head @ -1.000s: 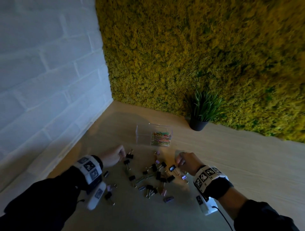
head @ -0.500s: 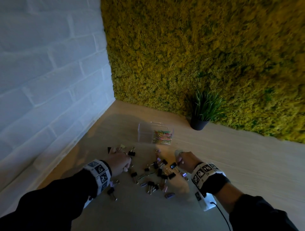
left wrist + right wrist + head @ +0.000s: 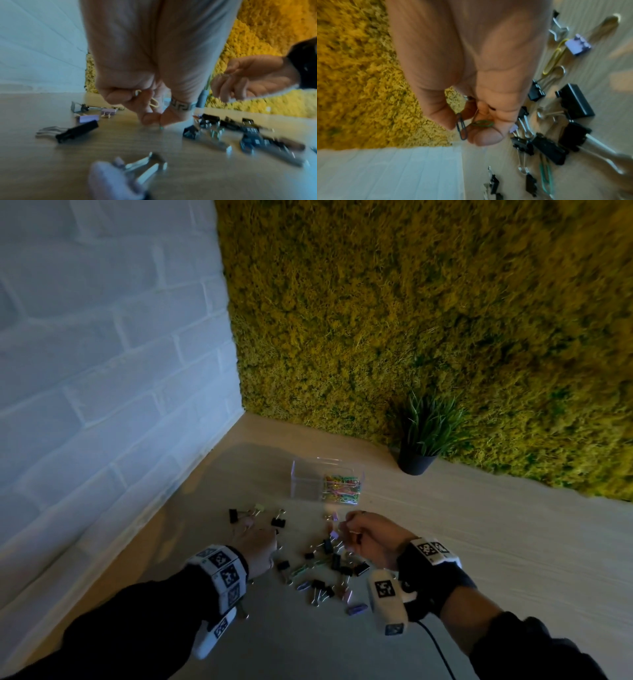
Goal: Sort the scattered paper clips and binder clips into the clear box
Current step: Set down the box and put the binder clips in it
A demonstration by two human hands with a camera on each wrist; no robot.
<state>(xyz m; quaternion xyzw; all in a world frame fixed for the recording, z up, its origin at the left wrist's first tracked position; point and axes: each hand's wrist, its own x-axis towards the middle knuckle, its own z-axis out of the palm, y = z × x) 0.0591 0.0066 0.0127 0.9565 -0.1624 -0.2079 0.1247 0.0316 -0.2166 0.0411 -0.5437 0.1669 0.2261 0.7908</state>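
Between the left hand [image 3: 154,75] fingers [image 3: 149,119]: one yellow paper clip [image 3: 153,103] pinched, tips down on the counter [image 3: 479,542] at another. Right hand [image 3: 471,81] curled round a dark paper clip [image 3: 461,127] and a green one. Light, thin, slippery wire, I'd say; pinch edge-on. Binder clips [image 3: 334,561] stiffer, grab bodies. Clear box [image 3: 308,484] just beyond, well clear of both hands.

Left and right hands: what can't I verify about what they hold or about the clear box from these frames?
- Left hand: it holds a yellow paper clip; the curled fingers hide any others.
- Right hand: a dark clip and a green clip show; blur and the palm hide the full count.
- Clear box: the colored paper clips inside are too small to count in the head view.
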